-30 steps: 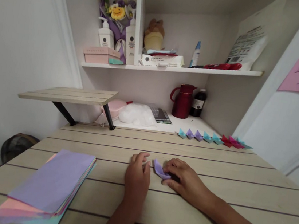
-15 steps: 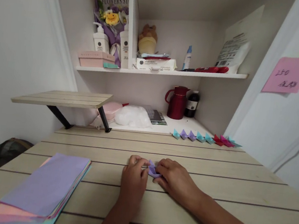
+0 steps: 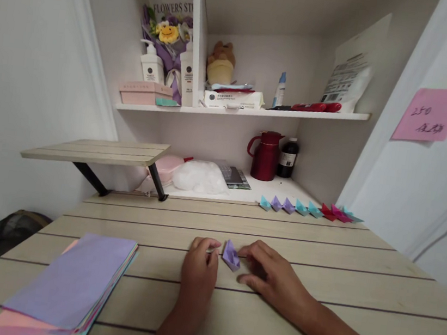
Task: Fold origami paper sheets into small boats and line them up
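Observation:
A small purple folded paper boat [image 3: 231,255] stands on the wooden desk [image 3: 319,251] between my hands. My left hand [image 3: 198,270] rests on the desk just left of it, fingers curled, thumb tip close to the boat's left end with a small gap. My right hand [image 3: 270,277] lies to the right, its thumb and forefinger pinched at the boat's right end. A stack of coloured paper sheets [image 3: 72,282], purple on top, lies at the near left.
A row of several folded paper boats [image 3: 308,208] in blue, purple and red lines the desk's far right edge. A raised wooden shelf [image 3: 98,150] stands at the back left. A red jug [image 3: 265,155], dark bottle [image 3: 288,157] and white bag [image 3: 200,176] sit in the alcove. A pink note [image 3: 430,114] hangs at the right.
Both hands closed in on the purple paper half a second ago. Now the left hand has drawn slightly away and the boat stands more upright.

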`<move>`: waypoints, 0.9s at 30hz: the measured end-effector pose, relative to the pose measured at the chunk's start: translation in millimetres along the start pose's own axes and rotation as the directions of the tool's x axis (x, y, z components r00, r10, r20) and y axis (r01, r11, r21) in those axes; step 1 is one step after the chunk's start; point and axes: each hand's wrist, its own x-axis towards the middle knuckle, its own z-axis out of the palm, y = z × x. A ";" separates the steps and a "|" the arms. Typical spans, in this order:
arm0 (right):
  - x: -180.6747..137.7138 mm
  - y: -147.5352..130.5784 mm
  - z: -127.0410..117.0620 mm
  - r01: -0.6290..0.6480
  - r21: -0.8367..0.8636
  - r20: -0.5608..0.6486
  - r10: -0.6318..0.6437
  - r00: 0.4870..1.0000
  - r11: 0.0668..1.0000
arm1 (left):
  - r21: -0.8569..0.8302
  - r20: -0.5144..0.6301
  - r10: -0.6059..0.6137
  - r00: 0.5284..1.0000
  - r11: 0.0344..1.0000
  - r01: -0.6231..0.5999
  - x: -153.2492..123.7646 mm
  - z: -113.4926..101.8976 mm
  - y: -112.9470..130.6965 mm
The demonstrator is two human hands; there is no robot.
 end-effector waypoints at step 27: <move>8.1 8.4 16.0 0.024 0.122 -0.087 -0.013 0.996 0.992 | 0.100 0.044 0.065 0.997 0.993 -0.069 -0.9 1.6 3.9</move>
